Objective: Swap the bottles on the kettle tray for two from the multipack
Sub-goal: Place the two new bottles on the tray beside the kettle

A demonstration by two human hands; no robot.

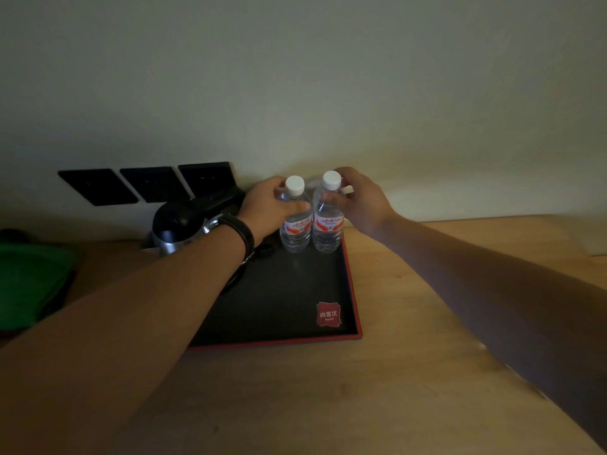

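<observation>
Here two clear, white-capped bottles, the left bottle (295, 224) and the right bottle (327, 224), stand upright side by side at the far edge of the black, red-rimmed tray (354, 290). The left hand (267, 205) wraps one, the right hand (356, 198) the other. The left forearm partly hides the kettle (174, 228) on the tray's left; dim light blurs the labels.

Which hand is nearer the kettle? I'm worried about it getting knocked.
Left. The left hand, gripping a bottle, is right beside the kettle; the right hand is beyond both bottles.
</observation>
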